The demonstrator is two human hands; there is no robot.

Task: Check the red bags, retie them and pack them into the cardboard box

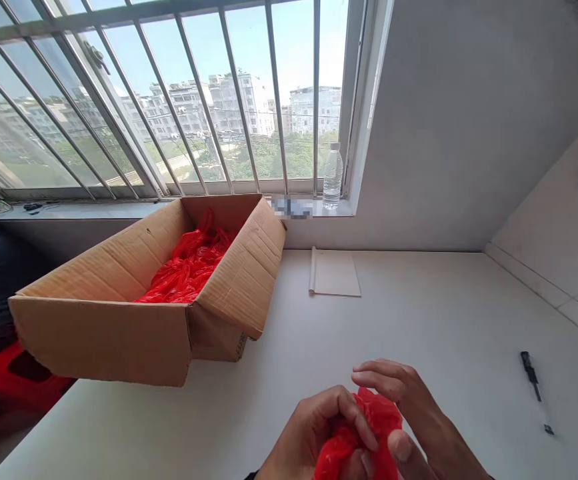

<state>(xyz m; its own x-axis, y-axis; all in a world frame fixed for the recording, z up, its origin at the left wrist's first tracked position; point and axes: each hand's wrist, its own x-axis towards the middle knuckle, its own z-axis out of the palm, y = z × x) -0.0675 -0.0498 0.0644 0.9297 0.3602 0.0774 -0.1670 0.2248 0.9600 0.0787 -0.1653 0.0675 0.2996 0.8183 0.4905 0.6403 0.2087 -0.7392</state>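
Crumpled red plastic bag (381, 417) is bunched up near the bottom of the view, above the white table. My left hand (326, 427) wraps its fingers around the bag. On the other side, my right hand (409, 407) is held with fingers and thumb apart, curved about the bag's right side; whether it touches the bag is hard to tell. To the left stands an open cardboard box (103, 340) with its flaps spread, holding a heap of similar red plastic bags (189, 267).
The white table (419, 313) meets a grey wall. On it lie a pale flat sheet (336, 273) and a black-handled screwdriver-like tool (531, 375). A water bottle (333, 177) stands on the sill of a barred window. A red plastic stool (13, 380) is at lower left.
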